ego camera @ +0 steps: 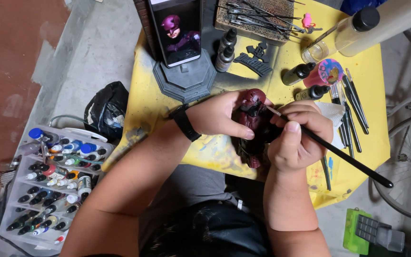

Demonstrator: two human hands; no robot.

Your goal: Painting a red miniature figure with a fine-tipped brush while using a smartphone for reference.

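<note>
1. The left hand (220, 116) has its grip closed around a dark red figure (253, 126), thumb across the front of it and fingers behind, holding it upright just above the near edge of the yellow worktop (281, 66).
2. The right hand (298, 135) has its grip pinched shut on a thin black paintbrush (338, 154); the brush tip touches the figure near its shoulder, and the handle runs out to the right and near, past the worktop's edge.
3. A black wristband (185, 123) sits on the left wrist.
4. Just far of the left hand, a phone (176, 31) stands upright on a grey angular base (185, 78), its screen showing a masked figure in purple-red.
5. Right of the base stand two small dark dropper bottles (226, 50), with a flat black part (254, 61) beside them.
6. At the far edge lies a board carrying thin metal tools (255, 16).
7. Far right of the right hand are a clear bottle with a black cap (341, 33), a pink cup (327, 72), and several spare brushes (353, 104) lying on white paper.
8. On the floor to the left, a clear rack of paint bottles (55, 183) sits beside a black bag (108, 109).
9. A bicycle wheel (407, 162) shows at the right edge.
</note>
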